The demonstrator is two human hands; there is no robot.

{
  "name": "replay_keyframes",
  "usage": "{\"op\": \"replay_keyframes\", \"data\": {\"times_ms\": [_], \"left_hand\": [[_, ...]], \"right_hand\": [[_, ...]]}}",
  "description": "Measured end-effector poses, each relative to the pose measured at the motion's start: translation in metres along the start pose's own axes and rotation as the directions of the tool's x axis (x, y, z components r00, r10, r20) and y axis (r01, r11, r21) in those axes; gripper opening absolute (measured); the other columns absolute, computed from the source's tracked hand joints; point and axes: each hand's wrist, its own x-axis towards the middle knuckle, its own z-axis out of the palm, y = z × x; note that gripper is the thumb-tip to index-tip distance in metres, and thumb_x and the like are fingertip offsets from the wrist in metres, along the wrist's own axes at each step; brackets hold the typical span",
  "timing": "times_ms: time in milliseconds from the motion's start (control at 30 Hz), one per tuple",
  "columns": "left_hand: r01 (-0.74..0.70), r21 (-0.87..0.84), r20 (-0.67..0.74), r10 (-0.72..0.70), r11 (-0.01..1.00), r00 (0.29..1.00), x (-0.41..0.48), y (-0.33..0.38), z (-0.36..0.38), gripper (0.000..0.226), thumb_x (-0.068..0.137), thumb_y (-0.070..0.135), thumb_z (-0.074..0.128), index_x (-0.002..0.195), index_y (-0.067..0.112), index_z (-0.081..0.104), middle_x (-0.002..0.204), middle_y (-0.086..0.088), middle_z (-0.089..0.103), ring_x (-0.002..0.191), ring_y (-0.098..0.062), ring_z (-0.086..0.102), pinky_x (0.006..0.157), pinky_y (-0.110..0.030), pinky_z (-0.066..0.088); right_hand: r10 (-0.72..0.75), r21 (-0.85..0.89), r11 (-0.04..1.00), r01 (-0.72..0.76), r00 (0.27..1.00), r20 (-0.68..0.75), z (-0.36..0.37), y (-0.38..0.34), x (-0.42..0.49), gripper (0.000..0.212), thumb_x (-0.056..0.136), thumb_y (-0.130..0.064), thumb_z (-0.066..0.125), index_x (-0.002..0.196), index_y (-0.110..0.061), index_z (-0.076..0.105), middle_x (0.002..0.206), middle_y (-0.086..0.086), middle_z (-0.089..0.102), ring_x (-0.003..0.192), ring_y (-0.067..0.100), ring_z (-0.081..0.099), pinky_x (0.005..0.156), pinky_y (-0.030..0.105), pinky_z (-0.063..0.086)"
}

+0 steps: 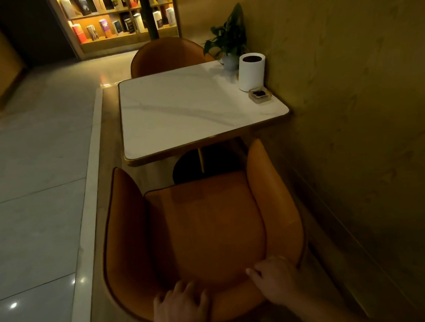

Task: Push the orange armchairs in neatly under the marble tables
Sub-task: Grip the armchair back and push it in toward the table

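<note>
Both hands are gripping the top of the near orange armchair's [204, 229] backrest: the left hand [181, 309] is draped over the rim with fingers spread and curling forward, the right hand [275, 278] is clamping the rim a little further right, thumb pointing inward. To push well, the person should be driving evenly through both hands so the chair is travelling straight, since the wall [362, 114] is lying just beside its right arm and a raised floor edge is running along its left. The armrests are standing about level with the gold-trimmed edge of the marble counter [173, 117], so they may be catching it rather than sliding beneath; the dim light is making that clearance hard to judge.

The armchair is sitting pulled back, its seat front just short of the counter edge, with the dark pedestal base [200, 162] showing in between. Its smooth orange upholstery is carrying dark piping along the wings. A second orange armchair [167, 54] is sitting tucked at the far side.
</note>
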Motion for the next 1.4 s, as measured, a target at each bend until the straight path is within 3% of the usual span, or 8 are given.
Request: {"op": "replay_keyframes", "data": {"times_ms": [167,367,600,700,833,1133,1300,1400], "left_hand": [[-0.057,-0.043,-0.040,0.055,0.997,0.998,0.003,-0.001,-0.001,0.047,0.095,0.061,0.023,0.129,0.041,0.048,0.136,0.018,0.049,0.123,-0.004,0.050,0.115,-0.038,0.026],[-0.065,-0.106,-0.127,0.051,0.992,0.991,0.002,0.015,-0.003,0.046,0.097,0.062,0.026,0.134,0.042,0.045,0.128,0.020,0.055,0.114,-0.002,0.054,0.102,-0.027,0.040],[-0.070,-0.113,-0.154,0.052,0.991,0.987,0.017,0.072,0.009,0.052,0.094,0.063,0.026,0.135,0.039,0.046,0.117,0.014,0.061,0.102,-0.009,0.062,0.082,-0.030,0.048],[-0.069,-0.088,-0.149,0.056,0.994,0.987,0.031,0.094,0.016,0.048,0.093,0.062,0.026,0.121,0.035,0.054,0.103,0.011,0.061,0.093,-0.012,0.062,0.077,-0.031,0.050],[-0.085,-0.066,-0.164,0.073,0.994,0.984,0.048,0.101,0.017,0.042,0.094,0.059,0.026,0.104,0.032,0.057,0.088,0.010,0.056,0.080,-0.010,0.058,0.076,-0.034,0.053],[-0.117,-0.065,-0.134,0.107,0.991,0.985,0.058,0.092,0.017,0.040,0.096,0.054,0.029,0.098,0.029,0.061,0.093,0.006,0.057,0.083,-0.013,0.055,0.085,-0.037,0.042],[-0.124,-0.076,-0.041,0.121,0.989,0.992,0.061,0.076,0.012,0.049,0.098,0.060,0.026,0.106,0.032,0.065,0.103,0.008,0.065,0.100,-0.012,0.059,0.115,-0.051,0.021],[-0.122,-0.019,-0.039,0.121,0.992,0.992,0.065,0.056,0.007,0.055,0.097,0.064,0.021,0.106,0.033,0.065,0.103,0.009,0.064,0.106,-0.012,0.058,0.118,-0.055,0.014]], "right_hand": [[0.005,-0.058,0.998,-0.005,1.000,-0.008,0.003,0.005,0.002,0.051,0.093,-0.058,0.028,0.066,-0.025,0.057,0.077,-0.005,0.062,0.083,0.015,0.058,0.090,0.033,0.040],[-0.038,-0.082,0.996,0.036,0.999,-0.018,0.000,0.022,0.006,0.054,0.095,-0.056,0.028,0.073,-0.023,0.064,0.085,-0.003,0.067,0.087,0.014,0.058,0.092,0.033,0.037],[0.054,0.047,0.997,-0.054,0.998,-0.011,-0.022,0.079,0.027,0.053,0.093,-0.054,0.043,0.055,-0.019,0.054,0.058,-0.003,0.058,0.054,0.009,0.054,0.049,0.024,0.031],[0.085,0.096,0.992,-0.080,0.995,-0.052,-0.027,0.102,0.038,0.052,0.094,-0.048,0.049,0.049,-0.021,0.044,0.053,-0.003,0.053,0.049,0.012,0.052,0.045,0.024,0.030],[0.069,0.068,0.996,-0.061,0.989,-0.130,-0.030,0.113,0.045,0.053,0.094,-0.050,0.046,0.058,-0.013,0.057,0.060,0.000,0.061,0.054,0.010,0.056,0.046,0.025,0.031],[0.072,0.004,0.997,-0.072,0.989,-0.130,-0.035,0.099,0.037,0.060,0.096,-0.061,0.035,0.066,-0.017,0.063,0.067,-0.001,0.059,0.067,0.010,0.053,0.063,0.031,0.042],[0.015,-0.004,1.000,-0.016,0.973,-0.229,-0.021,0.078,0.023,0.067,0.093,-0.071,0.021,0.073,-0.027,0.068,0.071,-0.012,0.061,0.078,0.003,0.055,0.102,0.029,0.034],[0.031,-0.030,0.999,-0.041,0.964,-0.263,-0.023,0.074,0.020,0.066,0.093,-0.067,0.019,0.080,-0.029,0.071,0.076,-0.014,0.062,0.083,0.002,0.055,0.107,0.030,0.032]]}}
